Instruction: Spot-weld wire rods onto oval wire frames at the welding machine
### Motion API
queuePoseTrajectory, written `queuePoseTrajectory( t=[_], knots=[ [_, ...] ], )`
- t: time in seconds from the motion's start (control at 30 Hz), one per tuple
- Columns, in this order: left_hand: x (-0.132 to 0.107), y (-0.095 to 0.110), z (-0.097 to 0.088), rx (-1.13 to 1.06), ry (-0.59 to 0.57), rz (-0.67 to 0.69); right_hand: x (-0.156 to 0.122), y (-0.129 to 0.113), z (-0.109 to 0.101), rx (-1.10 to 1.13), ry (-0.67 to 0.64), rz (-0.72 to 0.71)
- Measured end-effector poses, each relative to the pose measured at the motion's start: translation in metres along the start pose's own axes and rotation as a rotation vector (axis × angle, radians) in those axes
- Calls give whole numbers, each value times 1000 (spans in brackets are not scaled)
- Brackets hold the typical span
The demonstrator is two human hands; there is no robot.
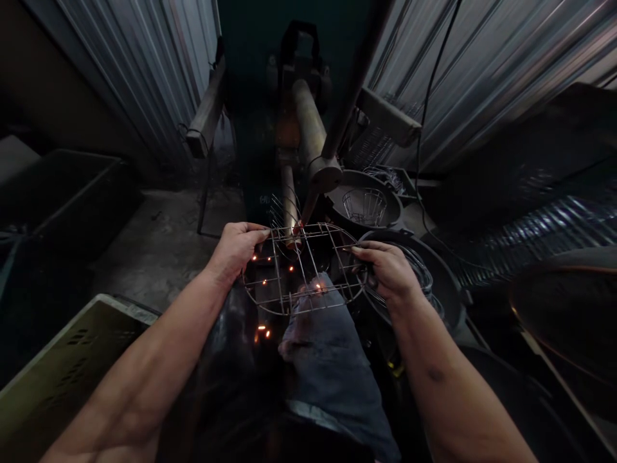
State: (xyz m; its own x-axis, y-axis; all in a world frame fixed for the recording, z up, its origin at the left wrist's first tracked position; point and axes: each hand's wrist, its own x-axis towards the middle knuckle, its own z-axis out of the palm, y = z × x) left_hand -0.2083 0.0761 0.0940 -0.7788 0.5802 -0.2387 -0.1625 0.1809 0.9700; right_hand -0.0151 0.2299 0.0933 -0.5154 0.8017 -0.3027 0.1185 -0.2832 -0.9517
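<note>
1. The person is holding a round wire grid (pixel 303 270) roughly level above the knee (pixel 328 341), mid-scene. Its far edge is sitting under the welder's electrode (pixel 307 206).
2. The left hand (pixel 236 247) is clamped on the grid's left rim, fingers curled over the wire. The right hand (pixel 388 270) is clamped on the right rim in the same way.
3. Sparks (pixel 263 281) are dropping through the grid, and the joint at the electrode tip is glowing.
4. Judging by this, the step is going well if the crossing wires are lying flat and square under the tip, so an even grip from both sides, without tilting, looks like the thing to aim for.
5. Both hands are gripping well apart from the hot joint, which looks sensible. The knee is sitting right under the falling sparks, so that is the likeliest trouble spot.
</note>
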Motion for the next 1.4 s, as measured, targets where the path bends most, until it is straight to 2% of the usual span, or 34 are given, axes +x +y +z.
queuePoseTrajectory(
  t=[0.2, 0.4, 0.77, 0.87, 0.97, 1.07, 1.2, 1.3, 1.4],
  knots=[
    [2, -9, 3, -5, -69, 12, -9, 2, -7, -17, 48, -12],
    [11, -7, 13, -13, -66, 25, -8, -4, -11, 21, 107, -35],
    [12, -1, 16, 20, -64, 23, -4, -3, -15, -33, 79, -15],
    [9, -3, 17, 11, -43, 42, -1, 2, -16, -12, 53, -22],
    [-4, -13, 12, -18, -60, 38, -4, 13, -17, 24, 61, -33],
    [-27, -35, 1, -127, -153, -79, -16, 34, -23, 15, 28, -13],
    [-64, -74, -14, -349, -338, -367, -26, 62, -35, -42, -24, -45],
    [-91, -96, -15, -341, -470, -527, -21, 71, -36, -256, -102, -185],
    [-113, -108, -10, -293, -615, -616, -11, 72, -36, -524, -211, -319]
  ],
)
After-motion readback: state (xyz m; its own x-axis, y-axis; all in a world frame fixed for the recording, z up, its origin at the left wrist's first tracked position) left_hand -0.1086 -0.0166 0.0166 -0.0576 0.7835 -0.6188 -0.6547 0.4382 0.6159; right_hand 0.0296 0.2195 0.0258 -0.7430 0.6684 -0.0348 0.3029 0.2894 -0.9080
